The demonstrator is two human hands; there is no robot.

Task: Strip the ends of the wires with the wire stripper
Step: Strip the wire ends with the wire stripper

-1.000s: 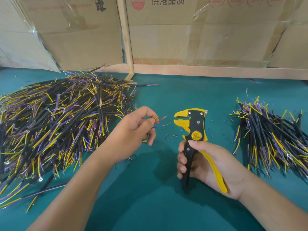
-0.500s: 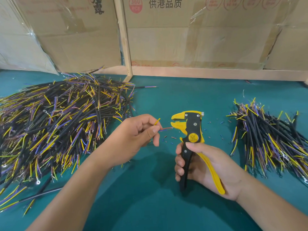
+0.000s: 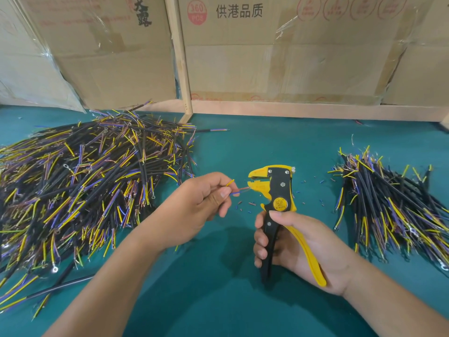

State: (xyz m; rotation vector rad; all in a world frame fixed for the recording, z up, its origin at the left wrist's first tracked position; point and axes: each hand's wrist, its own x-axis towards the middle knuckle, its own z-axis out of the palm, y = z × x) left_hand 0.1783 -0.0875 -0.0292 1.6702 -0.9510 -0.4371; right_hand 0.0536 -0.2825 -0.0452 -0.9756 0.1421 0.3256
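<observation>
My left hand [image 3: 199, 210] pinches a cable whose thin coloured wires [image 3: 239, 189] stick out to the right. A brown wire tip sits in the open yellow jaws of the wire stripper [image 3: 279, 190]. My right hand [image 3: 301, 249] grips the stripper's black and yellow handles and holds the tool upright, jaws pointing left. A big heap of black cables with yellow, blue and purple ends [image 3: 85, 186] lies on the left. A smaller pile of cables [image 3: 393, 210] lies on the right.
The table has a teal mat [image 3: 218, 300]. Small bits of cut insulation [image 3: 245, 205] are scattered around the stripper's head. Cardboard boxes [image 3: 267, 57] and a wooden frame [image 3: 184, 69] close off the back edge.
My left hand has moved right and brought the wire tip from beside the stripper into its jaws. The right hand with the tool has stayed nearly still.
</observation>
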